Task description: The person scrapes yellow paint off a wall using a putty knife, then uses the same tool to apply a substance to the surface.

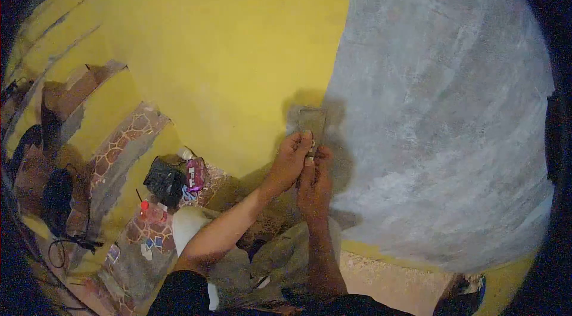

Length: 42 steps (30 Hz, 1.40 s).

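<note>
A small rectangular wall box [312, 120] with a greyish border sits in the wall, where yellow paint meets grey. Just in front of its lower part are both my hands, close together. My left hand [287, 161] is closed, thumb and fingers pinched at a small pale piece [311, 145] too small to name. Below and to the right, my right hand [314, 188] is closed too, its fingertips pressed together near the same piece. What lies inside its fingers is hidden. Shadows of the hands fall on the wall around the box.
To the left, steps with stone-patterned faces [122, 143] hold a black bag [165, 181], a purple packet [195, 175] and a small red-lit item [144, 205]. Dark cables [71, 244] run at far left. The grey wall area [441, 107] fills the right.
</note>
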### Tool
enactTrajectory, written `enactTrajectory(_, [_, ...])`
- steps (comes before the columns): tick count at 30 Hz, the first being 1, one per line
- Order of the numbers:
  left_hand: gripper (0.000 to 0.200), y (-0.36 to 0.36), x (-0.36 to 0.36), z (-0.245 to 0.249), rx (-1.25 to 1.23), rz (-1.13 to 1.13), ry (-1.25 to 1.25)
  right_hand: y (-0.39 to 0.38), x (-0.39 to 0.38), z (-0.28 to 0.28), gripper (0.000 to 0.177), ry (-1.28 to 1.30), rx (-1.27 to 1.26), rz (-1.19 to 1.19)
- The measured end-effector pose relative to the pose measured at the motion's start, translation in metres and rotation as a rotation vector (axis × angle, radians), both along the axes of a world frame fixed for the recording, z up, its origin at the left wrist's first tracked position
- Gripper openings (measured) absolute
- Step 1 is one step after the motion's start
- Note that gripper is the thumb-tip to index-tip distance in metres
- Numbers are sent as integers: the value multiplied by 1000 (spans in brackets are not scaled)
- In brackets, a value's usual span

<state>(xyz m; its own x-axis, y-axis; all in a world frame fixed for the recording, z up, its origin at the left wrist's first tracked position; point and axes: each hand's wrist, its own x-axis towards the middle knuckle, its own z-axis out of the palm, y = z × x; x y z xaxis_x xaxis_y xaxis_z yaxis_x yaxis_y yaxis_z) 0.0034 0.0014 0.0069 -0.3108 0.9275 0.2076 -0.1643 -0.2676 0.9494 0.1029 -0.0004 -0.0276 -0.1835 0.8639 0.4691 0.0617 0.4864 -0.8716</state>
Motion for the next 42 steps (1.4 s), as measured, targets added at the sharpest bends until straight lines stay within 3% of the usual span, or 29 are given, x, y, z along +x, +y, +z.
enactTrajectory(2, [47,5,-2,-3,-28,91,147,-5,2,15,41,-23,29,-21])
enactTrajectory(6, [48,11,-3,-9,91,57,101,-6,-3,12,39,-15,98,-62])
enactTrajectory(9, [47,5,0,-1,10,-58,-46,-19,-3,25,38,-42,-36,-124])
enactTrajectory(12, [48,8,1,1,32,-100,-85,-18,3,23,36,54,-204,1])
enactTrajectory(14, [48,9,4,3,69,-97,-110,-12,10,21,35,-135,-312,1])
enactTrajectory(18, [47,17,0,1,45,-76,-100,-15,-8,38,36,91,-104,-47])
enactTrajectory(20, [45,15,-6,9,84,144,220,-13,-9,46,37,-38,79,-91])
enactTrajectory(24, [45,3,-6,38,248,307,270,-13,-10,60,38,-108,-135,-18])
enactTrajectory(26, [47,5,-11,32,117,37,45,-22,-15,60,38,10,-51,15])
enactTrajectory(29, [48,2,-4,1,101,-58,-56,-11,-2,3,38,-212,-42,-106])
enactTrajectory(30, [48,4,-7,2,110,-51,-57,-13,-4,11,38,-213,-32,-100])
enactTrajectory(32, [48,2,-14,1,0,-63,81,-27,-10,26,38,-37,-379,64])
enactTrajectory(33, [48,2,-15,1,-3,-59,84,-24,-13,21,38,-35,-381,68])
enactTrajectory(35, [46,0,-17,2,-4,-76,23,-16,-19,8,39,-25,-101,108])
enactTrajectory(38, [44,9,-23,-14,-58,48,235,-22,-29,11,39,121,-105,73])
enactTrajectory(42, [44,-1,-21,17,-263,-80,54,-12,-24,7,39,-44,-17,88])
